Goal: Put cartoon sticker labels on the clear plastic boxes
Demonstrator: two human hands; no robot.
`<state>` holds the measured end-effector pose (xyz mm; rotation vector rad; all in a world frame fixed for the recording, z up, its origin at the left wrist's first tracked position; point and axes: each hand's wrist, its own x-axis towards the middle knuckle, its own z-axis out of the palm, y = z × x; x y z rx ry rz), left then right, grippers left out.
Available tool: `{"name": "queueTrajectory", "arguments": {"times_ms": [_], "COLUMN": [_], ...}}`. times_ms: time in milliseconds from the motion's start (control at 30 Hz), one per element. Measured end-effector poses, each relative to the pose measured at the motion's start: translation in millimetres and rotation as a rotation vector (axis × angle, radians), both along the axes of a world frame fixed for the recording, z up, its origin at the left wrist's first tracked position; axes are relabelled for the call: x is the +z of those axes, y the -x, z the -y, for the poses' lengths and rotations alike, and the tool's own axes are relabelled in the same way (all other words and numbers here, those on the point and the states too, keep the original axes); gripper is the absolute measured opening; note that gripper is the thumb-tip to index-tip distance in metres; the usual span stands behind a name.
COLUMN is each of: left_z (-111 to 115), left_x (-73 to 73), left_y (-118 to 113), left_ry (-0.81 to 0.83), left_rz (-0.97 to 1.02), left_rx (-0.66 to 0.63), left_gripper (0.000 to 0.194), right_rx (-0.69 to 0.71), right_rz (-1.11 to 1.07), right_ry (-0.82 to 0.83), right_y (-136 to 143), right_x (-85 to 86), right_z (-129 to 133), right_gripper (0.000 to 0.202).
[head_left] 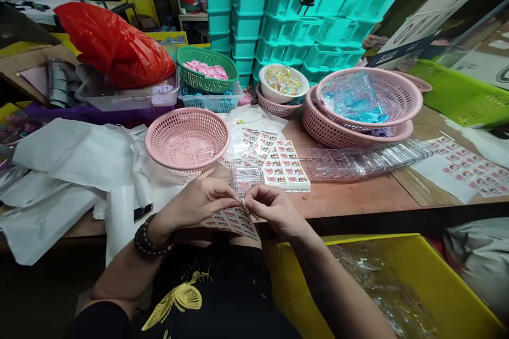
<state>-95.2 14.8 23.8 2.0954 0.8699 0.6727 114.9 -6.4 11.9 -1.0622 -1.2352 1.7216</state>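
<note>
My left hand (202,198), with a dark bead bracelet at the wrist, pinches the top edge of a sticker sheet (234,222). The sheet hangs over the table's front edge above my lap. My right hand (274,209) is closed too, thumb against forefinger, at the same top corner. The two sets of fingertips almost meet there; whether a single sticker is lifted between them is too small to tell. Just beyond the fingers lies a clear plastic box (247,174). Right behind it is a stack of sticker sheets (287,167) with small cartoon prints.
A pink basket (186,140) stands left of the stickers, beside white backing paper (75,153). Nested clear boxes (361,161) lie to the right, below pink baskets (318,127) of blue packets. A yellow bin (433,270) stands below. Turquoise crates (248,16) rise behind.
</note>
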Motion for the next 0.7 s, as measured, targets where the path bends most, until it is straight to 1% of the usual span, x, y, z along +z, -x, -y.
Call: {"name": "queueTrajectory", "arguments": {"times_ms": [67, 133, 167, 200, 267, 367, 433, 467, 533, 600, 700], "left_z": [0, 0, 0, -1, -1, -2, -3, -3, -5, -7, -9], "left_x": [-4.6, -9.1, -11.0, -12.5, -14.8, -16.7, -17.9, -18.8, -21.1, -24.8, -32.6], "left_y": [0, 0, 0, 0, 0, 0, 0, 1, 2, 3, 2], "left_ry": [-0.046, -0.119, -0.153, -0.173, -0.163, -0.064, 0.02, 0.06, 0.144, 0.264, 0.503], "left_rz": [-0.006, -0.018, -0.022, -0.026, -0.039, -0.057, -0.039, -0.026, -0.006, 0.023, 0.109], "left_rx": [-0.009, 0.001, 0.009, 0.014, 0.024, 0.06, 0.07, 0.067, 0.051, 0.027, -0.001], "left_gripper": [0.016, 0.015, 0.015, 0.014, 0.016, 0.017, 0.016, 0.016, 0.017, 0.019, 0.032], "right_rx": [0.01, 0.008, -0.002, -0.021, -0.091, -0.232, -0.259, -0.259, -0.257, -0.268, -0.28], "right_rz": [-0.098, -0.143, -0.141, -0.123, -0.055, 0.111, 0.257, 0.33, 0.432, 0.497, 0.65], "right_ry": [0.151, 0.274, 0.296, 0.283, 0.157, -0.165, -0.373, -0.461, -0.603, -0.735, -0.987], "right_y": [3, 5, 7, 8, 11, 14, 15, 15, 15, 13, 11], "right_x": [-9.4, -17.8, -21.0, -23.4, -25.5, -24.1, -23.8, -24.9, -30.0, -38.5, -52.3], "right_z": [1, 3, 3, 4, 7, 13, 17, 20, 24, 27, 29], "right_gripper": [0.044, 0.046, 0.046, 0.046, 0.042, 0.025, 0.012, 0.01, 0.012, 0.018, 0.033]}}
